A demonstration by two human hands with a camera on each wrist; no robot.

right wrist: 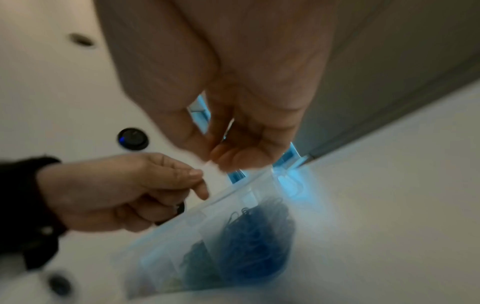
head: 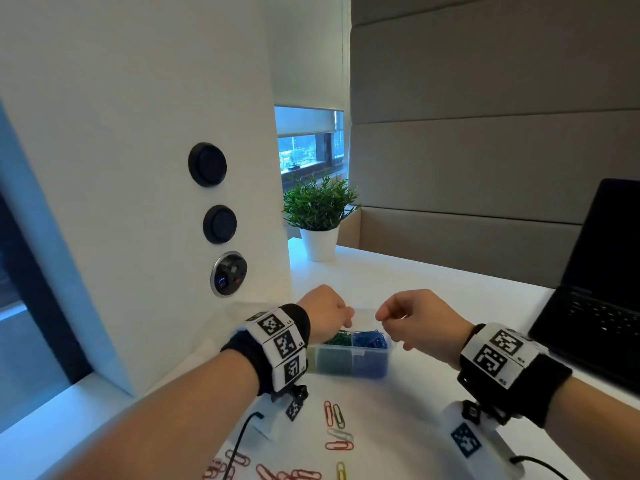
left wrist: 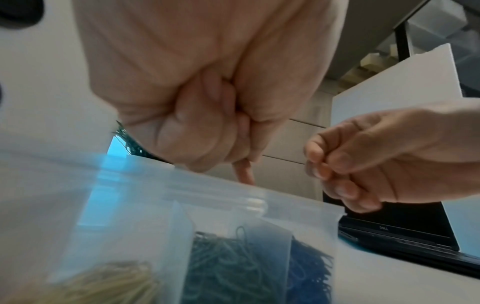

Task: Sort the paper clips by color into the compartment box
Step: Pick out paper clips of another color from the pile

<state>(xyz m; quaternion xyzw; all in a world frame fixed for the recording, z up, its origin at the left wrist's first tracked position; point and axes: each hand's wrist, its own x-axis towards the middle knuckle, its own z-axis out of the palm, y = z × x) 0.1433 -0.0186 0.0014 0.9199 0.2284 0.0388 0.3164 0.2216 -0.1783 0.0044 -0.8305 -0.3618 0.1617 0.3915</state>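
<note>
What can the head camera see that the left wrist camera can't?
Only the head view shows the loose red paper clips still lying on the white table, plus the potted plant. Only the left wrist view shows the yellow paper clips in a compartment, and something thin and pinkish pinched in the left hand. Both show the clear compartment box, its green paper clips and blue paper clips, the right hand and the laptop.
</note>
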